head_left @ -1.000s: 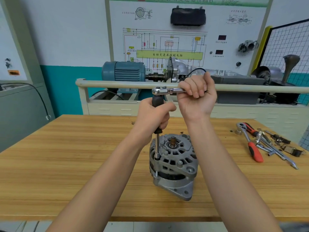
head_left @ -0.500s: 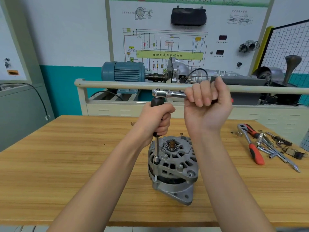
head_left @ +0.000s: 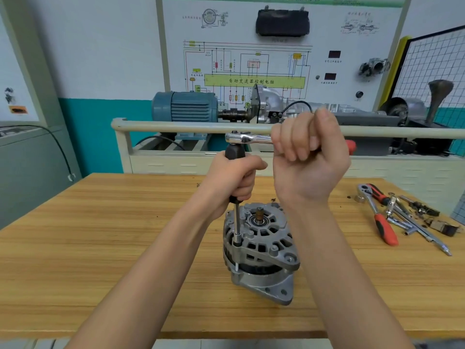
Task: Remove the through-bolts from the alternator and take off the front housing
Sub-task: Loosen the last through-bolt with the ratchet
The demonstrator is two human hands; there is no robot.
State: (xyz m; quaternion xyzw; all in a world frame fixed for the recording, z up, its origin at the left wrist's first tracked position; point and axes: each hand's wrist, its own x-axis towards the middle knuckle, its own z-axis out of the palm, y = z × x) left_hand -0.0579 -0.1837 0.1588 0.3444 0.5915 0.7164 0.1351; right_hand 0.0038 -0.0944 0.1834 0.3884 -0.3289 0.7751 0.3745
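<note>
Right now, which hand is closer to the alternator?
Left. The left hand grips the black extension handle just above the alternator. The right hand holds the ratchet higher up and to the right.

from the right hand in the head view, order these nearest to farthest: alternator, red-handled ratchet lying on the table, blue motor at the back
Measured from the right hand, which grips the ratchet handle:
1. alternator, just below the hand, mid-table.
2. red-handled ratchet, lying on the table to the right.
3. blue motor, behind the rail, back left.
</note>
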